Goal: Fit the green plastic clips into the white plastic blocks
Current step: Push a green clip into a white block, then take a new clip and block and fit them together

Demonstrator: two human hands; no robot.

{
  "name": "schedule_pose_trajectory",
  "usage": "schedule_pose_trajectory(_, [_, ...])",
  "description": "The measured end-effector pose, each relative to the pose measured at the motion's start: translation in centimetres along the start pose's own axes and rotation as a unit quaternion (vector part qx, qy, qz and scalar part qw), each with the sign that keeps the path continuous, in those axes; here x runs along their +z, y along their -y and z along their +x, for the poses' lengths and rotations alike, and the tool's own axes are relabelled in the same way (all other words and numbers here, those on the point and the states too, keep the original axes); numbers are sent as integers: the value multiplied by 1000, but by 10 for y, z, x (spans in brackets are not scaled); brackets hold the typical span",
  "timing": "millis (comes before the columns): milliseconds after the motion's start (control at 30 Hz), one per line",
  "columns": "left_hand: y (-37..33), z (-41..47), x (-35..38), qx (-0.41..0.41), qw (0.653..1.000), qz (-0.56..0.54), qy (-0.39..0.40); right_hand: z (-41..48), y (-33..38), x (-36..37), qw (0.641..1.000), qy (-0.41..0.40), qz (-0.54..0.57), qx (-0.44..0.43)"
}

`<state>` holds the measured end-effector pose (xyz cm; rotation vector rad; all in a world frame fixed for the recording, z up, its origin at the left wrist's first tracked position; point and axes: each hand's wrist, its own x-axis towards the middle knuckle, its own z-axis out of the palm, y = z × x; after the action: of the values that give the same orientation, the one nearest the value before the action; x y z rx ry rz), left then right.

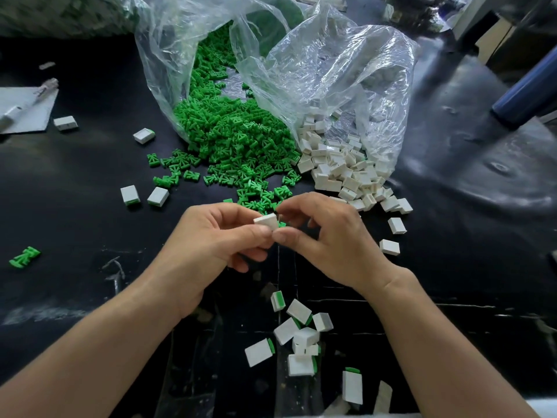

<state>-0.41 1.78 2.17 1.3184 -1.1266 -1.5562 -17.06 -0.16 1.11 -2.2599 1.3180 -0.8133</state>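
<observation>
Scuffed black table (90,206), left hand (208,236) and right hand (328,236) both pinched around one white block (266,221).

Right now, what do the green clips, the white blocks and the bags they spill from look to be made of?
Green clips: likely moulded hard plastic, matte; uniform colour, identical crisp shapes. White blocks: seemingly the same kind of plastic, matte, with sharp edges and flat faces. Bags: thin clear plastic film, glossy; it crumples, glints and shows the parts through it.
</observation>
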Motion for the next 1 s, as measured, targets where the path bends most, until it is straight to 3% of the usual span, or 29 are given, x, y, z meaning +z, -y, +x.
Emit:
schedule_pose_trajectory(200, [1,2,-1,-15,1000,8,-20,3,-7,4,993,-80,-35,75])
schedule_pose_trajectory(367, [1,0,2,-17,1000,20,2,7,-9,12,984,46,-139,104])
schedule_pose_trajectory(467, [0,-2,3,-16,1000,7,7,9,-7,12,979,67,-158,113])
schedule_pose_trajectory(833, [2,-1,2,-3,1000,8,8,6,-10,8,986,33,-115,116])
schedule_pose_trajectory(1000, [2,0,3,6,1000,3,1,2,-9,-1,984,-16,26,176])
